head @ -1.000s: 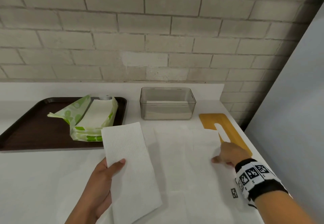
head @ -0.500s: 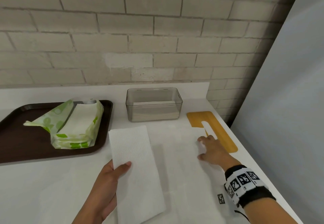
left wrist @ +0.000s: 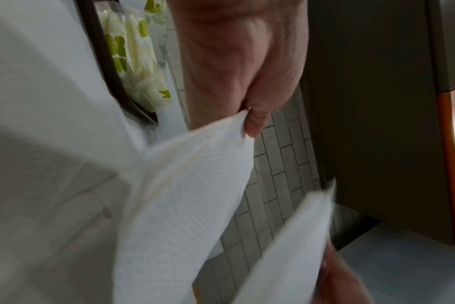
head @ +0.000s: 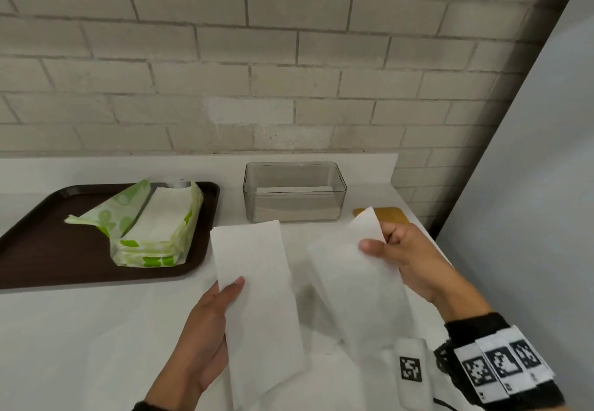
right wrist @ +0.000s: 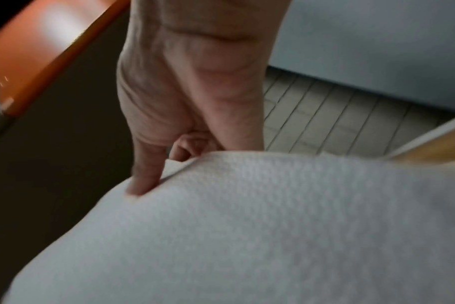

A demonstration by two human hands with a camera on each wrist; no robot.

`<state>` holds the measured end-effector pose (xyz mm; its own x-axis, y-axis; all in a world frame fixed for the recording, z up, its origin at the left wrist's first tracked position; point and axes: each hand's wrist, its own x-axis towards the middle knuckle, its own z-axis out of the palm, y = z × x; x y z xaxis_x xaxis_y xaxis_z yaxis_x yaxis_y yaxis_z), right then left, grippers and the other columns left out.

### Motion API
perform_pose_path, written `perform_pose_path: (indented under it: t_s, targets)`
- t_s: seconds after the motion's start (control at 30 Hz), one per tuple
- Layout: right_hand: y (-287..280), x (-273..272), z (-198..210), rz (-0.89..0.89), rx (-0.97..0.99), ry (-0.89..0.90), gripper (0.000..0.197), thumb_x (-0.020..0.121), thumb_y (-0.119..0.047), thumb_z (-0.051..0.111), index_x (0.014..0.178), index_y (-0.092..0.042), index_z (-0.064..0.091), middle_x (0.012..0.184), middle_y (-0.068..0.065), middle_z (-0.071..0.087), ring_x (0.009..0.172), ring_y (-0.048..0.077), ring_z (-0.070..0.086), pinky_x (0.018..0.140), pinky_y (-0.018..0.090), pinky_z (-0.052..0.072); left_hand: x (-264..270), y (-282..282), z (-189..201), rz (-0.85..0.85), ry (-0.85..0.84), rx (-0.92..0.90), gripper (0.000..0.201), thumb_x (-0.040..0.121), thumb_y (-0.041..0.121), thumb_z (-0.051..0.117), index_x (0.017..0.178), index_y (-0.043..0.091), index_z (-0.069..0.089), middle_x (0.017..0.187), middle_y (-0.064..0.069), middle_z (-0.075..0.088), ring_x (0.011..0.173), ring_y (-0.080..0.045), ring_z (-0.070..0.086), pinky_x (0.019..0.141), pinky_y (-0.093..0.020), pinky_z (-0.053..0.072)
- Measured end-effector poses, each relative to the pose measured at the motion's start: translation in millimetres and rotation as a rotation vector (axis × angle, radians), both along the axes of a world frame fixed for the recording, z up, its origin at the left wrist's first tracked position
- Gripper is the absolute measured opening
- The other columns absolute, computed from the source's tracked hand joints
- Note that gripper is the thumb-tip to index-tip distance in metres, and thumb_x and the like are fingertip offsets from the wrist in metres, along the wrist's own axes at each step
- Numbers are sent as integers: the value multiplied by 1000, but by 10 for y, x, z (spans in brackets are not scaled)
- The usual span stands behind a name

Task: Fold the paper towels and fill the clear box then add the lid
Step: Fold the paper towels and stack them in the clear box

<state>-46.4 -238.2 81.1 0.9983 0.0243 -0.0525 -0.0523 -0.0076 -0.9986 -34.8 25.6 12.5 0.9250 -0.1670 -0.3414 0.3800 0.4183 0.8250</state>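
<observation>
My left hand (head: 205, 330) holds a folded white paper towel (head: 257, 298) by its left edge, thumb on top; the left wrist view shows the same towel (left wrist: 190, 195) pinched at the fingertips. My right hand (head: 398, 253) pinches the far corner of a second white towel (head: 356, 282) and lifts it off the counter; in the right wrist view this towel (right wrist: 247, 226) fills the lower frame. The clear box (head: 295, 192) stands at the back with folded towels in its bottom. The yellow wooden lid (head: 390, 213) lies right of the box, mostly hidden by the lifted towel and my hand.
A dark brown tray (head: 48, 243) at the left holds an opened green-and-white pack of paper towels (head: 154, 224). A brick wall runs behind the white counter (head: 80, 330). A grey panel (head: 530, 185) stands along the right side.
My right hand went from lying on the flat towel to pinching its far corner and raising it. The left hand kept its folded towel. The view shifted left.
</observation>
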Motion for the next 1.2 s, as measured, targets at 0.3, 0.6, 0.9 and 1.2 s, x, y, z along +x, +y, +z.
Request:
perform_pose_path:
  t_s: [0.3, 0.6, 0.9, 1.2]
  targets:
    - [483, 411, -270, -330, -481, -123, 48, 96, -27, 49, 55, -4, 42, 54, 3, 37, 51, 12, 33, 48, 17, 25, 29, -143, 165, 24, -20, 24, 31, 94, 25, 54, 123, 15, 59, 111, -7, 71, 104, -28, 65, 95, -45, 48]
    - [268, 645, -556, -412, -623, -40, 35, 98, -29, 46, 123, -10, 61, 103, 5, 63, 99, 18, 57, 75, 18, 38, 56, 65, 165, 213, -39, 6, 25, 96, 25, 50, 119, 18, 57, 107, -3, 69, 97, -23, 63, 74, -36, 48]
    - [284, 310, 157, -280, -64, -448, 30, 98, -30, 43, 91, -11, 65, 92, 14, 66, 82, 19, 60, 73, 30, 48, 77, -22, 205, 182, -27, -62, 29, 95, 24, 51, 122, 15, 59, 108, -6, 72, 99, -24, 66, 79, -38, 50]
    - [926, 362, -266, -326, -523, -433, 30, 100, -31, 35, 85, -13, 53, 64, -2, 52, 62, 18, 50, 60, 37, 42, 20, -284, 310, -50, -57, -9, 51, 81, 58, 44, 115, 23, 62, 109, -6, 72, 100, -26, 68, 92, -44, 50]
